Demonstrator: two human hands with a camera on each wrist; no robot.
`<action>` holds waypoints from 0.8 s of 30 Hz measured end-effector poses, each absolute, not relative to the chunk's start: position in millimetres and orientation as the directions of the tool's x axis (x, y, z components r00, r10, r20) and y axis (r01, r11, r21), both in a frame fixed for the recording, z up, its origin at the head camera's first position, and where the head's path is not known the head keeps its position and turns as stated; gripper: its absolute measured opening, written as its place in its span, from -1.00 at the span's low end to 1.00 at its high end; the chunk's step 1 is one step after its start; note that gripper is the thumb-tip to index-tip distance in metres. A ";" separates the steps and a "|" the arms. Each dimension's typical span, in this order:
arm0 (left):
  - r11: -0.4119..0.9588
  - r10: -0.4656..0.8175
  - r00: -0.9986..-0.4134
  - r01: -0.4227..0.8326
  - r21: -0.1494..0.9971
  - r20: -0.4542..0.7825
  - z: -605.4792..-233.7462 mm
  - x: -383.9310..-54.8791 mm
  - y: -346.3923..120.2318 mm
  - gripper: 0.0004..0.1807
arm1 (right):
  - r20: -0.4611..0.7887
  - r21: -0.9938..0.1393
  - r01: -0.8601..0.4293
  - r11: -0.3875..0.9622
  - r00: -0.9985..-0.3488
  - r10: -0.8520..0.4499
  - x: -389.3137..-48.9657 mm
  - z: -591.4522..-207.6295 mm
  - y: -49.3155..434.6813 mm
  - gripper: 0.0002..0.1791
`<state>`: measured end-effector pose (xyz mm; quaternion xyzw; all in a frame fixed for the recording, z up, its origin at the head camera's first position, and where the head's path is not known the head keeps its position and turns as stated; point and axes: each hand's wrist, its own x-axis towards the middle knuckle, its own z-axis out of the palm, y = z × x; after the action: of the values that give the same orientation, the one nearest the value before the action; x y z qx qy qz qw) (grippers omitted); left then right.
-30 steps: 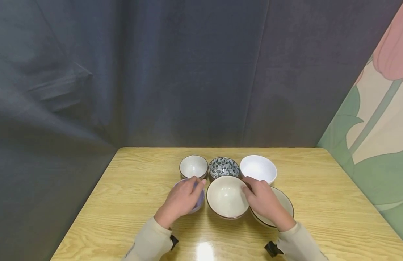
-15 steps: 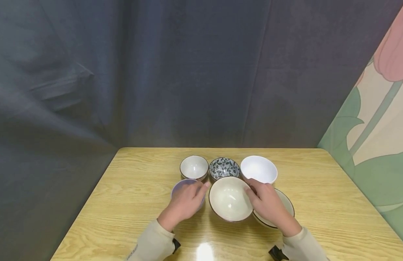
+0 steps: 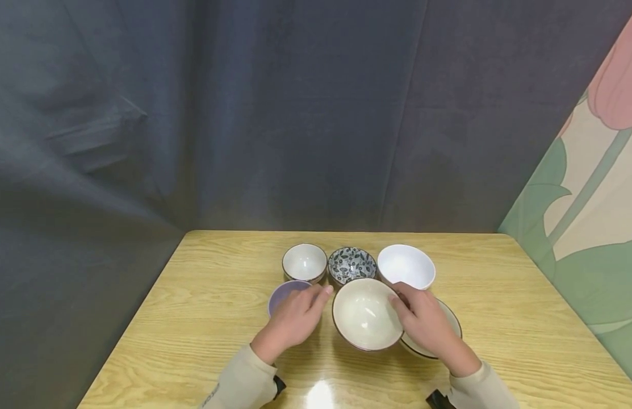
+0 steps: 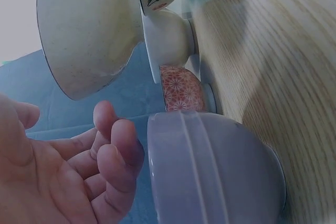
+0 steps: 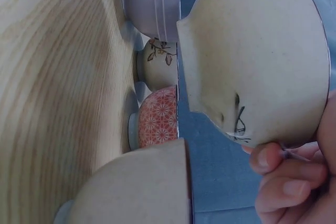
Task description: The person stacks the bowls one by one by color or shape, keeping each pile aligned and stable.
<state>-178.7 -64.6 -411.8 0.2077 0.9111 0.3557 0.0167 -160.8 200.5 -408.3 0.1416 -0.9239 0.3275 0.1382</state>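
Observation:
My right hand (image 3: 429, 324) grips a cream bowl (image 3: 368, 315) with a dark rim by its right side, thumb inside. In the right wrist view the fingers (image 5: 286, 182) lie against the outside of this bowl, and it is held up off the wood, slightly tilted. My left hand (image 3: 295, 318) hovers over the purple bowl (image 3: 283, 293), partly covering it. In the left wrist view its loosely bent fingers (image 4: 121, 150) hold nothing and stand apart from the purple bowl (image 4: 210, 171); the cream bowl (image 4: 86, 30) is just above them.
A larger cream bowl (image 3: 451, 321) stands under my right hand, partly hidden. Along the back are a small white bowl (image 3: 304, 262) with a dark rim, a leaf-patterned bowl (image 3: 351, 264) and a plain white bowl (image 3: 406, 266). The wooden table (image 3: 203, 318) meets a dark curtain (image 3: 295, 142).
The cream bowl in my right hand has shifted right and slightly toward me. My left hand has drifted a little right, uncovering more of the purple bowl.

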 end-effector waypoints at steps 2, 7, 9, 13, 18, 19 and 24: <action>0.660 0.390 -0.914 0.364 0.658 0.114 -412.3 -178.5 -64.3 -0.38 | 0.341 -0.564 -0.344 0.751 -0.925 -0.167 -160.0 -407.8 201.5 -0.83; 0.651 0.383 -0.916 0.357 0.669 0.117 -414.3 -179.3 -63.6 -0.39 | 0.321 -0.572 -0.314 0.758 -0.936 -0.146 -158.9 -408.8 204.6 -0.81; 0.644 0.379 -0.918 0.354 0.678 0.118 -414.6 -180.1 -63.3 -0.38 | 0.317 -0.572 -0.304 0.762 -0.939 -0.137 -158.6 -408.9 206.0 -0.81; 0.627 0.380 -0.917 0.352 0.695 0.122 -414.0 -181.1 -61.6 -0.37 | 0.308 -0.569 -0.286 0.771 -0.944 -0.122 -156.4 -406.1 210.4 -0.80; 0.634 0.381 -0.918 0.346 0.691 0.110 -412.9 -180.3 -61.4 -0.37 | 0.296 -0.587 -0.277 0.761 -0.948 -0.117 -154.9 -405.3 212.6 -0.80; 0.635 0.381 -0.918 0.345 0.691 0.108 -412.9 -179.9 -61.6 -0.36 | 0.293 -0.592 -0.275 0.757 -0.949 -0.116 -154.7 -405.7 212.6 -0.81; 0.633 0.381 -0.918 0.348 0.691 0.112 -412.7 -178.8 -60.8 -0.40 | 0.290 -0.602 -0.271 0.751 -0.951 -0.111 -153.2 -407.1 214.8 -0.80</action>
<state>-178.8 -60.8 -412.7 0.2018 0.9034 0.3777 0.0221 -153.2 214.8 -407.1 0.1029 -0.9282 0.3373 0.1188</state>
